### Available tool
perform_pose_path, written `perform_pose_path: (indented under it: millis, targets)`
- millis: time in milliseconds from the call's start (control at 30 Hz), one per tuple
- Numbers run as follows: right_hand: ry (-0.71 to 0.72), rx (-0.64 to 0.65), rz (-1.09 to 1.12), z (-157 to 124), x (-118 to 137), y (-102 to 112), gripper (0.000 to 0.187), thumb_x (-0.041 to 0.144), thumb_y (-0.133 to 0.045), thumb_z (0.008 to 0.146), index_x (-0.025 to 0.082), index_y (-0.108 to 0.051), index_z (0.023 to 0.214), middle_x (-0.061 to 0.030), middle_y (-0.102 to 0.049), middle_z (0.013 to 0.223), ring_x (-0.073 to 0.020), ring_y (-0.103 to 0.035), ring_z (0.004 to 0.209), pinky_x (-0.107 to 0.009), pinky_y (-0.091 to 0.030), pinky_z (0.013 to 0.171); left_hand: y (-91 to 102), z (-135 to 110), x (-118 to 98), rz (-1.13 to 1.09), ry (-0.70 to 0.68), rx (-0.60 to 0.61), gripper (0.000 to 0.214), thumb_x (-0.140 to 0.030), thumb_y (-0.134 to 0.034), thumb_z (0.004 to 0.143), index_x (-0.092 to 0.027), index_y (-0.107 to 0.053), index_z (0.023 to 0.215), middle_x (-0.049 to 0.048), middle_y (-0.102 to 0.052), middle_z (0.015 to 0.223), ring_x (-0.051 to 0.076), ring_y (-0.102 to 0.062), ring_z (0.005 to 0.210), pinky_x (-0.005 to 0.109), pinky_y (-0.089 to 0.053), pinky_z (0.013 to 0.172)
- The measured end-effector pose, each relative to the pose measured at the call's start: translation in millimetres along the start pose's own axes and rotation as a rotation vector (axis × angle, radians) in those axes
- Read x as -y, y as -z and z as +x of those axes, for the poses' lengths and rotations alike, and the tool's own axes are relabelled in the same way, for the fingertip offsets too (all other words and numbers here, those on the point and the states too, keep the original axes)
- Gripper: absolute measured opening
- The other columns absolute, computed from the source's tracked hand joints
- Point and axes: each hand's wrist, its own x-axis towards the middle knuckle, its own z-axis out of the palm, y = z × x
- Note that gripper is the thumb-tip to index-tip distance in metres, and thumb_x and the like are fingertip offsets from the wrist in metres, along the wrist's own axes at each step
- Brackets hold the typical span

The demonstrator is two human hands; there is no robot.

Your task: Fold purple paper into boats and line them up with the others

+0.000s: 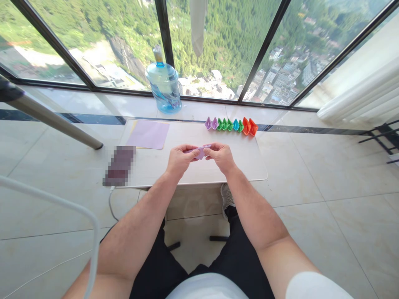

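Observation:
A small folded piece of purple paper is held above the low white table. My left hand pinches its left side between thumb and fingers, and my right hand grips its right side the same way. The fingers cover part of the folds. Beyond the hands, a row of folded paper boats in purple, green, blue and orange stands near the table's far edge. Flat purple paper sheets lie at the table's far left, with a yellowish edge showing under them.
The low white table stands before a window. A blurred-out dark device with a cable lies at its left edge. Behind it is a large blue water jug. A slanting metal pole and a white curved tube are at left.

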Motion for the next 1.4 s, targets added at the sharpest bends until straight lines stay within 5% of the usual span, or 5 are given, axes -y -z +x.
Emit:
perform_pose_path:
  millis: [867, 1400]
  targets:
    - [0.032, 0.023, 0.024, 2.3, -2.5, 9.6, 0.036, 0.052, -0.083, 0.068, 0.018, -0.077, 0.079, -0.0022, -0.071, 0.065, -0.0134, -0.063, 0.061, -0.026, -0.051, 0.058, 5.4, 2.8, -3.3, -0.015, 0.032, 0.031, 0.041, -0.036, -0.093, 0.050, -0.011, -0.076, 0.078, 0.0060, -0.074, 0.071, 0.019, -0.070, 0.068, 0.035, -0.060, 0.069]
    - [0.180, -0.071, -0.213, -0.9, -2.9, 3.3, 0.025, 0.042, -0.076, 0.074, 0.018, -0.071, 0.070, 0.0018, -0.062, 0.056, -0.0115, -0.054, 0.054, -0.025, -0.043, 0.053, 2.9, 0.5, -0.5, 0.024, -0.010, 0.028, 0.036, -0.035, -0.091, 0.053, -0.012, -0.076, 0.076, 0.0046, -0.072, 0.069, 0.017, -0.069, 0.067, 0.031, -0.059, 0.066]
